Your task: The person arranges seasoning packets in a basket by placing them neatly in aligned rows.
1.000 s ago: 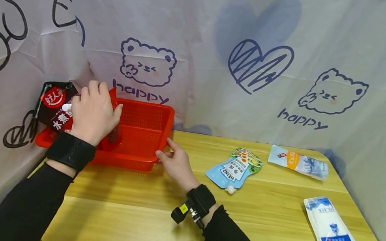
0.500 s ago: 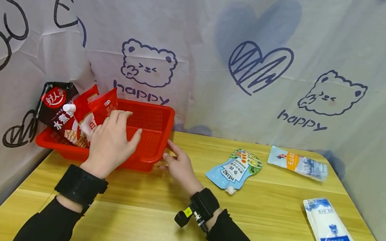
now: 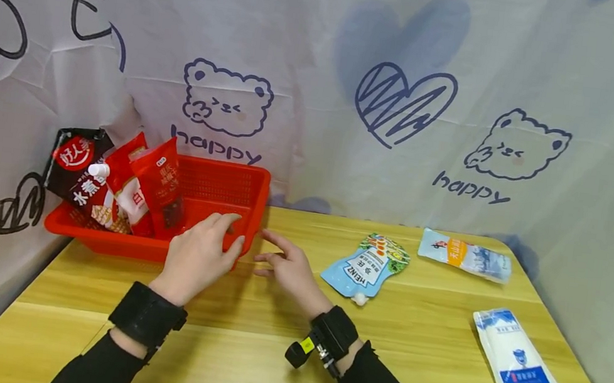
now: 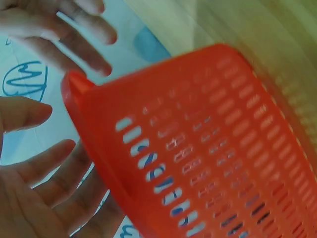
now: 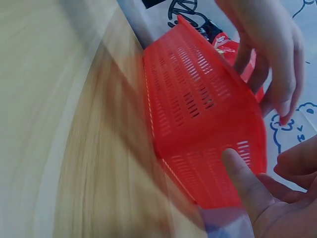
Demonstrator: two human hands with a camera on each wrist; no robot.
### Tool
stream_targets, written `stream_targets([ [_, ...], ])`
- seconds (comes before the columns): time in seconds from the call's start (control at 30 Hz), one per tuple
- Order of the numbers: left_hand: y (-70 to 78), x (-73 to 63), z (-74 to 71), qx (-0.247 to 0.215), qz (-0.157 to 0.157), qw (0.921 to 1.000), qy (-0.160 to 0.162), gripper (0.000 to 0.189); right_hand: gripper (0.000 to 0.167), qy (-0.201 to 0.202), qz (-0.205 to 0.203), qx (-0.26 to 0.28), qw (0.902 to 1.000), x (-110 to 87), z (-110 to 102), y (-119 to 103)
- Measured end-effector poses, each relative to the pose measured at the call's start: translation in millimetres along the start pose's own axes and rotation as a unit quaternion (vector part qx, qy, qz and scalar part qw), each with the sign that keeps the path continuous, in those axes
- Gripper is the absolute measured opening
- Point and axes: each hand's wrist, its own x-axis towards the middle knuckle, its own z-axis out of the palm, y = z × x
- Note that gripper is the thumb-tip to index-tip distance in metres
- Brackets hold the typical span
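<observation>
A red plastic basket [image 3: 216, 194] with slotted walls stands at the left of the table. Upright in its left part lean a dark seasoning pouch [image 3: 74, 159], a red-and-white pouch with a white cap [image 3: 132, 197] and a red packet [image 3: 160, 178]. My left hand [image 3: 200, 255] hovers over the basket's front right rim, fingers loosely bent and nothing held. Beside the basket's right end is my right hand [image 3: 292, 275], its fingers spread and relaxed. In the right wrist view its thumb [image 5: 240, 173] overlaps the basket's end wall.
On the right of the wooden table [image 3: 378, 364] lie a light-blue Heinz pouch [image 3: 366, 268], a blue-and-orange tube-shaped packet [image 3: 464, 255] and a long white packet [image 3: 527, 374]. A white cloth [image 3: 318, 92] with drawings hangs behind and along both sides.
The left hand has moved right and toward the front, away from the pouches, leaving the red packet standing in the basket. The right hand has drawn slightly back from the basket's end.
</observation>
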Motion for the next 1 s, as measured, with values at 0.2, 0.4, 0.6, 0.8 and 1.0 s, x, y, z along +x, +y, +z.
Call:
stream_targets([
  [0.2, 3.3, -1.9, 10.9, 0.025, 0.013, 0.9994, -0.021, 0.037, 0.051, 0.000, -0.016, -0.017, 0.9997, -11.2, -12.0, -8.3],
  [0.4, 9.0, -2.8, 15.1, 0.035, 0.012, 0.9990, -0.025, 0.031, 0.052, 0.013, -0.058, -0.080, 0.9950, -26.5, -34.5, -23.3],
  [0.6, 13.5, -2.0, 16.4, 0.037, 0.006, 0.9991, -0.020, 0.029, 0.052, 0.070, -0.121, -0.178, 0.9740, -37.5, -66.4, -37.6],
  [0.8, 14.6, -1.3, 18.1, 0.045, -0.006, 0.9987, -0.024, 0.029, 0.054, 0.148, -0.149, -0.226, 0.9513, -43.7, -99.6, -48.1],
  [1.0, 18.2, 0.2, 18.4, 0.038, -0.020, 0.9982, -0.042, 0.030, 0.059, 0.238, -0.103, -0.277, 0.9254, -46.6, -138.3, -46.7],
])
